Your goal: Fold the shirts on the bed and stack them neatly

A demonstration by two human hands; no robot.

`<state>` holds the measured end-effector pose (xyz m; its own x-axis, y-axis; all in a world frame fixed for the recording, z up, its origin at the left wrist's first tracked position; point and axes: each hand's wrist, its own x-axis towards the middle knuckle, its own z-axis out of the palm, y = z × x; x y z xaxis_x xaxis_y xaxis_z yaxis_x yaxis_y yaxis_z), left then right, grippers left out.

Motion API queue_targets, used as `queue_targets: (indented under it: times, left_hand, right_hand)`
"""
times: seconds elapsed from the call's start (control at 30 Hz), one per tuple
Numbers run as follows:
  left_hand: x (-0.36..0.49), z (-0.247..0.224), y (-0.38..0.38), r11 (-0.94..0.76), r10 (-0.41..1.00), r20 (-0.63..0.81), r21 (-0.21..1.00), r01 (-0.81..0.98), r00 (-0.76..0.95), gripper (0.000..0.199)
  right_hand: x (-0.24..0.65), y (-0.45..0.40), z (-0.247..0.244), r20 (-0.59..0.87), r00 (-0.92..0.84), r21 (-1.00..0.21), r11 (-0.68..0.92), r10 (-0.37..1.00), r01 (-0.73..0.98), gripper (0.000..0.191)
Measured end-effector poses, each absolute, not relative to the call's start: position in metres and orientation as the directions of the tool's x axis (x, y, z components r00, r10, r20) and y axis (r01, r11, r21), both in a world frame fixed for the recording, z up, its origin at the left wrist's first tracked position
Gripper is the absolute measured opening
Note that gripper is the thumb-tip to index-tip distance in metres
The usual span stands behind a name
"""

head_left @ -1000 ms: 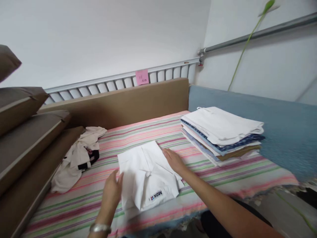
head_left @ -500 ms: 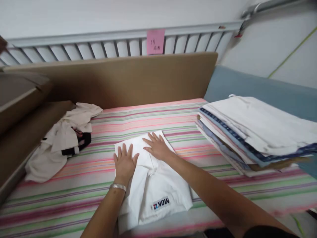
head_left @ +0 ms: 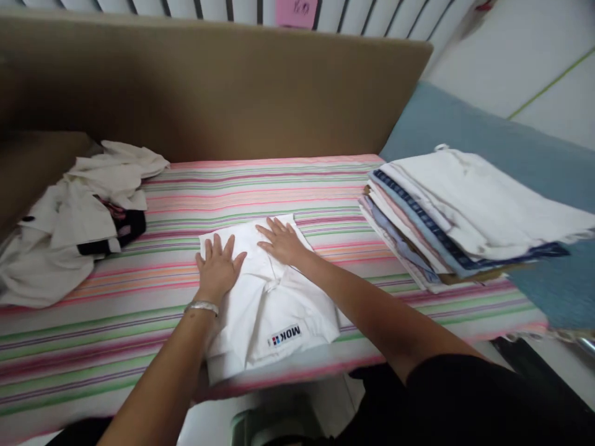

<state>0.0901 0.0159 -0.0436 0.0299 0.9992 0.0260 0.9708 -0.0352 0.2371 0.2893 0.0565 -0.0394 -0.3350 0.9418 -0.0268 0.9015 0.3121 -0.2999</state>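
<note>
Garment (head_left: 274, 303) — white, folded, flat beneath spread fingers (head_left: 217, 249)

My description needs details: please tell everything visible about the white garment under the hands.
The white garment looks like opaque cloth, folded and creased. A label with dark lettering and red and blue marks shows toward its near edge. It lies on the striped cover; the left hand and right hand rest spread on its far part.
</note>
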Motion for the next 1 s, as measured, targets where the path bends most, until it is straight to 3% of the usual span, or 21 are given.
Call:
queue_targets:
  times: [0.07,0.13,0.23,0.37,0.53,0.77,1.0]
  left_hand:
    - [0.084,-0.028,0.005,-0.019,1.0,0.019,0.257,0.966,0.015,0.059]
    - [0.083,-0.012,-0.022,-0.07,0.991,0.127,0.245,0.967,0.039,0.057]
    - [0.094,-0.002,-0.084,-0.298,0.918,0.321,0.166,0.94,0.234,0.053]
    - [0.115,-0.018,-0.159,-0.496,0.821,0.353,0.052,0.867,0.449,0.061]
    - [0.118,-0.027,-0.177,-0.519,0.804,0.347,0.011,0.855,0.483,0.059]
    - [0.107,-0.006,-0.156,-0.512,0.814,0.338,0.031,0.859,0.473,0.026]
    - [0.11,0.01,-0.15,-0.495,0.776,0.452,0.005,0.869,0.44,0.017]
  right_hand:
    - [0.298,0.042,-0.023,-0.028,-0.316,-0.357,0.286,0.948,0.889,0.054]
    - [0.312,0.01,-0.007,0.078,-0.302,-0.402,0.308,0.95,0.863,0.051]
    - [0.336,-0.059,0.003,0.247,-0.326,-0.387,0.401,0.913,0.83,0.047]
    - [0.357,-0.138,-0.006,0.266,-0.415,-0.331,0.487,0.87,0.808,0.054]
    - [0.364,-0.162,-0.016,0.237,-0.508,-0.324,0.56,0.828,0.762,0.07]
    - [0.365,-0.147,-0.012,0.235,-0.478,-0.347,0.533,0.846,0.772,0.051]
    - [0.358,-0.132,0.002,0.301,-0.386,-0.182,0.45,0.872,0.874,0.023]
